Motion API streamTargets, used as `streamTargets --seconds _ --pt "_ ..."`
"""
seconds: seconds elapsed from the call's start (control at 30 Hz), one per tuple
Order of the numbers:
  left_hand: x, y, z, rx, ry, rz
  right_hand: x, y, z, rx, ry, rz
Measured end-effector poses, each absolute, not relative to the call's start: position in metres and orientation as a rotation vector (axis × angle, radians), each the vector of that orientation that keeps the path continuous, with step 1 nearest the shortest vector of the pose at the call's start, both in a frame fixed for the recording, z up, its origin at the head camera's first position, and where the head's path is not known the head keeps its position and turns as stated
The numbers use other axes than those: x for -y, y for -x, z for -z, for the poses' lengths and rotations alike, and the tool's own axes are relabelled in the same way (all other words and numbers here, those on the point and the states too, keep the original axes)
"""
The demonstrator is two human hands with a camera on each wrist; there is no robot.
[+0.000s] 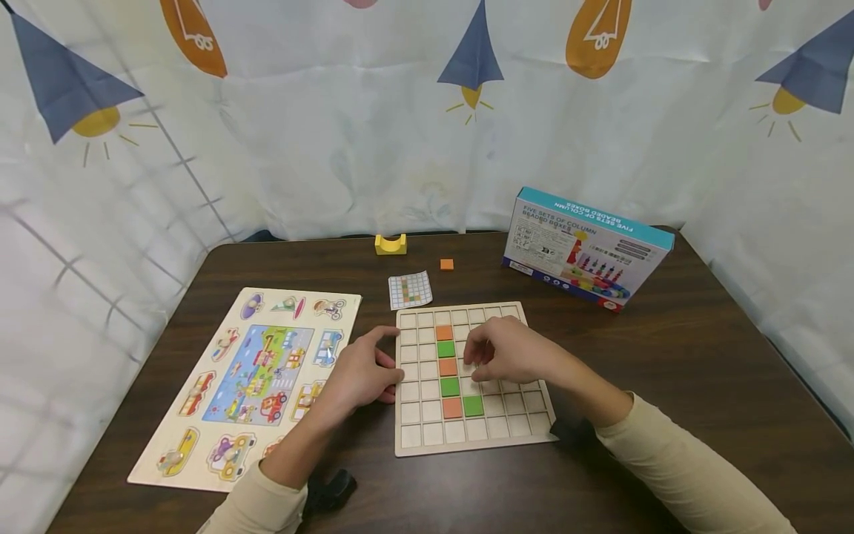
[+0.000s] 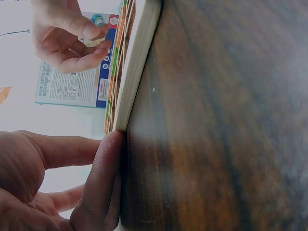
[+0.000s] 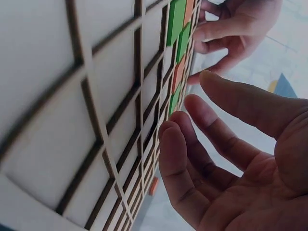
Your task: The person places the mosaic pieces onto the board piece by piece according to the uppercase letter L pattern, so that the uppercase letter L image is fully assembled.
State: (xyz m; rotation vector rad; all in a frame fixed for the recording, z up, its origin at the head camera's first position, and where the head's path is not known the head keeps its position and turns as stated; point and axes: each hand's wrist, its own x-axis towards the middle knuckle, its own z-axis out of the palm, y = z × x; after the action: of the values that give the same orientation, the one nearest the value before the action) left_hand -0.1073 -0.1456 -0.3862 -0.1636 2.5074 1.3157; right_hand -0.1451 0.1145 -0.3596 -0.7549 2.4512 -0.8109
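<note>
A wooden grid board (image 1: pixel 476 443) lies on the table, with orange and green square tiles (image 1: pixel 450 386) in one column and one more green tile (image 1: pixel 473 406) beside the lowest orange one. At the board's left edge, my left hand (image 1: pixel 360 373) touches the rim with its fingertips; the left wrist view shows a finger against the board's side (image 2: pixel 132 72). Over the middle of the grid hovers my right hand (image 1: pixel 510 348), just right of the tile column. In the right wrist view its fingers (image 3: pixel 173 149) bend loosely, thumb apart, with no tile visible between them.
A small pattern card (image 1: pixel 410 290), a loose orange tile (image 1: pixel 447 264) and a yellow notched block (image 1: pixel 391 245) lie beyond the board. A printed box (image 1: pixel 583 248) stands at the back right. To the left is a vehicle picture puzzle (image 1: pixel 220 352).
</note>
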Motion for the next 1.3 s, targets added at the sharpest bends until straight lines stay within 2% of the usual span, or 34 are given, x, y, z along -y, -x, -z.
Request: streamTargets --seconds 0.33,1.3 --pt "0.146 0.108 0.387 -2.509 0.164 -1.312 -0.117 0.163 0.355 -2.474 0.659 0.818" --pt "0.145 0.108 0.387 -2.507 0.173 -1.317 -0.117 0.223 0.352 -2.59 0.639 1.023"
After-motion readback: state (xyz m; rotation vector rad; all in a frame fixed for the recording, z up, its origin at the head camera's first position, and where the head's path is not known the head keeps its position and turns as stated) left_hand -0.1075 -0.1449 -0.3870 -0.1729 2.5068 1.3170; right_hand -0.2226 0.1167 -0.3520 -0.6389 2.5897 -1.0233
